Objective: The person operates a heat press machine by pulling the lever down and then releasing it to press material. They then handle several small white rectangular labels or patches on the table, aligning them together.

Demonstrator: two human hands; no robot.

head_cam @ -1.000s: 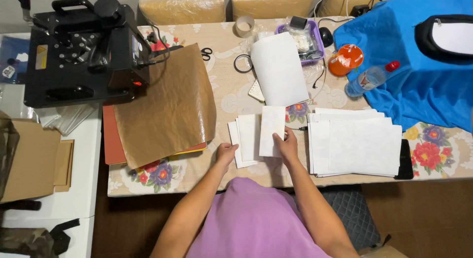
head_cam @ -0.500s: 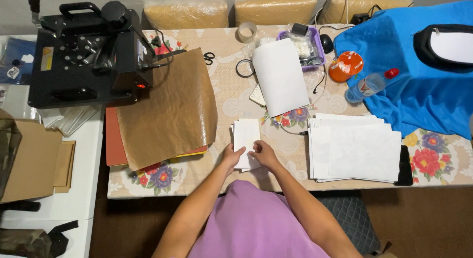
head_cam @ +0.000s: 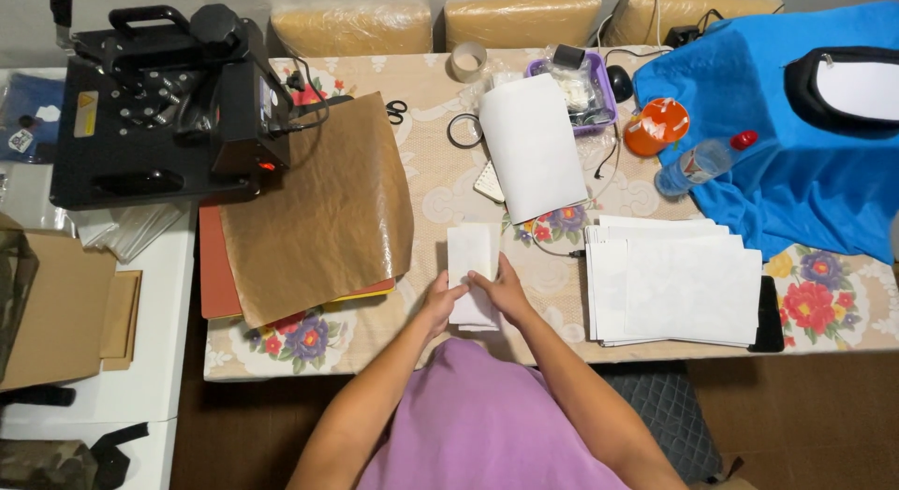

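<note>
Small stack of white paper slips (head_cam: 471, 270) at lower centre of frame, near table (head_cam: 431, 186) front edge, btwn brown sheet (head_cam: 323, 209) on left & bigger white sheet pile (head_cam: 679, 284) on right. Left hand (head_cam: 438, 301) & right hand (head_cam: 506, 292) close together, fingertips pressing stack's lower part, not clamped round it. Prob. v. light, thin, floppy, slippery sheet-on-sheet; best pinched at both long edges to keep squared.
</note>
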